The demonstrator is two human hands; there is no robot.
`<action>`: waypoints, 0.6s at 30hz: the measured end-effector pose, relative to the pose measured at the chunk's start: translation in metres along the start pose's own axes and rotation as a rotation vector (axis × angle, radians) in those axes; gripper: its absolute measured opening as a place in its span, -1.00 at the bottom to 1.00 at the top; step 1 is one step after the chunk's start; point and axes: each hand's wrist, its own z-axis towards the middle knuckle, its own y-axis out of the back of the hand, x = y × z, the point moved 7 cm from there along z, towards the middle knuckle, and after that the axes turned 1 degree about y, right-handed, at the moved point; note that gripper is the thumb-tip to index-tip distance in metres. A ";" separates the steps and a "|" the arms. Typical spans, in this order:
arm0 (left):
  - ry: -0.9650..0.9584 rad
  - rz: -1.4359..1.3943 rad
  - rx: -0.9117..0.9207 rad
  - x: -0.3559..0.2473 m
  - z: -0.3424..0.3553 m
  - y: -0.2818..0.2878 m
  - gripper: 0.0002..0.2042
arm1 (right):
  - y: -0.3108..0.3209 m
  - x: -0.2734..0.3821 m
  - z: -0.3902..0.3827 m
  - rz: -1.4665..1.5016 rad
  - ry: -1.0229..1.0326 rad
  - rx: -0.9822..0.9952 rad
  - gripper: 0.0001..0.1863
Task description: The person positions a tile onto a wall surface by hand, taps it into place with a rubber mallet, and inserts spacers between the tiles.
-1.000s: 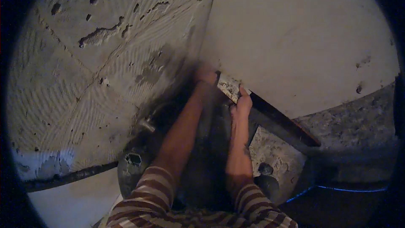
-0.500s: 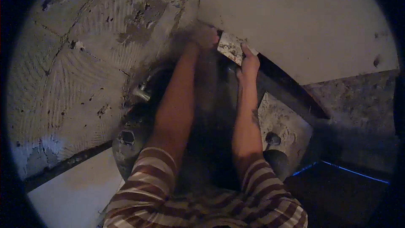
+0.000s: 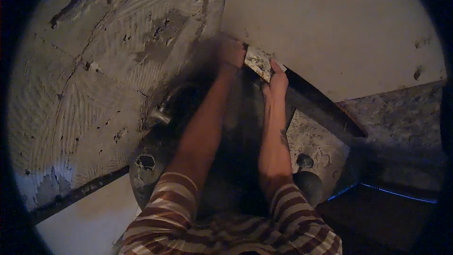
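Observation:
Near the far corner, my right hand (image 3: 278, 81) grips a small pale tile piece (image 3: 258, 62) by its right end, thumb on top. The face turned up is blotched with dark, crusty residue. Just left of that piece, my left hand (image 3: 231, 53) is closed at its left edge. Haze and blur veil its fingers, so whatever they hold cannot be made out. Both forearms reach forward from striped sleeves, over a dark, dusty hollow.
A wall with combed mortar (image 3: 94, 80) rises at left, a smooth pale wall panel (image 3: 325, 28) at far right. Beside my left forearm juts a metal fitting (image 3: 162, 115). A mortar-stained slab (image 3: 314, 144) lies right of my right forearm. Dusty haze hangs between the arms.
My left forearm has swung slightly right, and both hands sit a little lower in the picture with the tile piece. The whole view has shifted slightly.

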 end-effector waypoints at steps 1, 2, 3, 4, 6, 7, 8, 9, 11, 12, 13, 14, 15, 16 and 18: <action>-0.002 0.003 -0.014 -0.002 0.003 0.008 -0.74 | -0.006 0.003 -0.002 0.003 0.005 0.014 -0.76; -0.028 0.084 0.003 -0.011 0.008 0.008 -0.75 | 0.000 0.013 0.003 -0.111 0.091 -0.026 -0.74; -0.058 0.165 0.013 -0.022 0.014 0.012 -0.75 | 0.004 0.026 0.006 -0.222 0.183 -0.065 -0.73; -0.084 0.019 0.079 -0.045 0.014 0.007 -0.75 | 0.032 0.034 0.024 -0.245 0.221 -0.057 -0.71; -0.098 0.386 -0.405 0.050 -0.001 0.020 -0.74 | -0.021 -0.014 -0.025 -0.528 0.010 -0.146 -0.68; -0.336 -0.008 -0.065 -0.065 0.004 0.003 -0.72 | 0.051 0.037 0.030 -0.245 0.264 -0.066 -0.67; -0.368 0.169 -0.627 0.000 -0.017 0.034 -0.70 | 0.004 -0.013 0.006 -0.177 0.093 0.032 -0.66; -0.275 0.108 -0.140 -0.022 -0.009 0.013 -0.69 | 0.024 0.007 -0.001 -0.248 0.104 -0.072 -0.66; -0.137 0.154 0.327 -0.032 -0.001 -0.013 -0.69 | 0.070 0.001 0.032 -0.325 0.104 -0.080 -0.68; -0.105 0.097 0.248 -0.029 -0.005 -0.009 -0.72 | 0.062 0.004 0.025 -0.259 0.132 -0.031 -0.68; -0.044 0.044 0.175 -0.006 -0.014 -0.011 -0.74 | 0.043 0.002 -0.003 -0.233 0.057 -0.058 -0.68; -0.161 0.174 0.240 -0.005 -0.017 -0.018 -0.79 | 0.030 0.010 -0.034 -0.210 -0.006 -0.103 -0.69; -0.307 0.301 0.310 -0.017 -0.023 -0.032 -0.83 | 0.038 0.014 -0.036 -0.195 0.028 -0.102 -0.69; -0.312 0.305 0.285 -0.011 -0.027 -0.042 -0.83 | 0.047 0.007 -0.037 -0.168 0.013 -0.095 -0.69; -0.245 0.107 0.092 0.020 -0.023 -0.045 -0.88 | 0.041 -0.007 -0.051 -0.145 -0.013 -0.058 -0.70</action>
